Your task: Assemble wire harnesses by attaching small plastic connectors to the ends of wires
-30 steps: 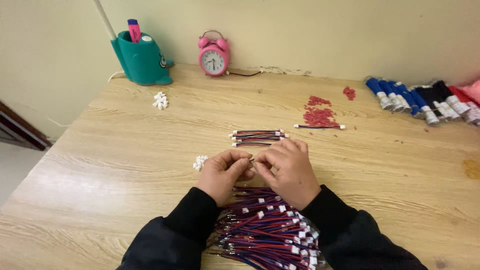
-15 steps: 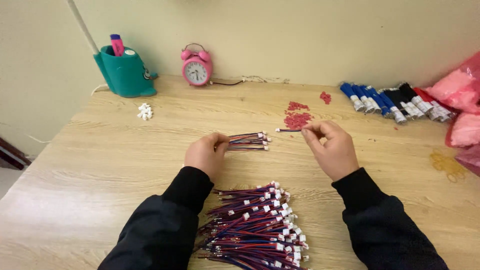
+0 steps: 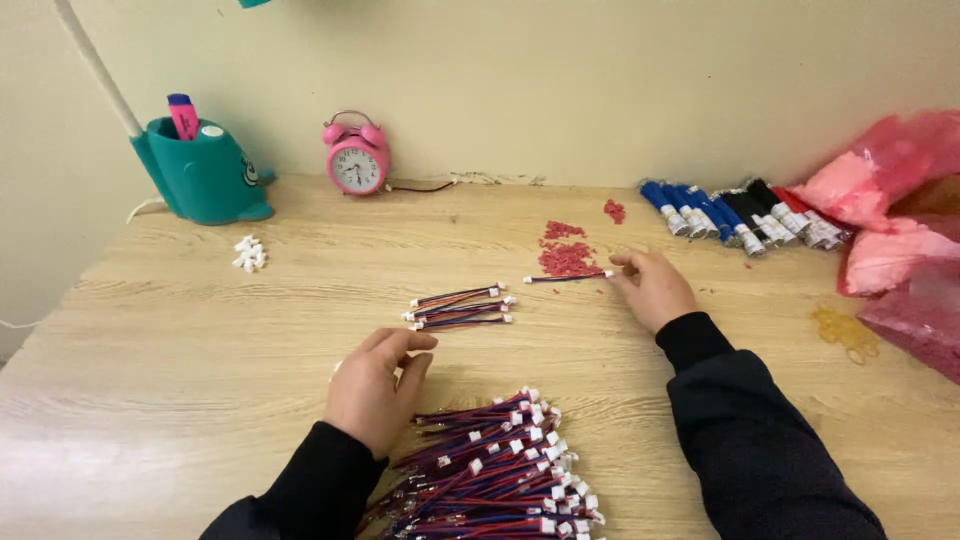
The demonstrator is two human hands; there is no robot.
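**Two hands among short wire leads on a wooden table**

The right hand [image 3: 655,288] reaches to the far right of centre, its fingertips pinching the end of a single wire lead [image 3: 566,278] that lies flat beside a scatter of small red pieces [image 3: 566,258]. The left hand [image 3: 378,388] rests nearer, loosely curled and empty, palm side on the table [image 3: 180,340]. Just beyond its fingertips lies a small bundle of leads [image 3: 460,306], apart from the hand. A large heap of red-and-blue leads [image 3: 490,465] with white plugs sits at the near edge, between the two dark sleeves. Along the far edge stand a teal pen holder [image 3: 205,172] and a pink alarm clock [image 3: 356,160]; a few white plugs [image 3: 248,254] lie left, blue and black bundles [image 3: 735,212] and pink bags [image 3: 890,220] right.
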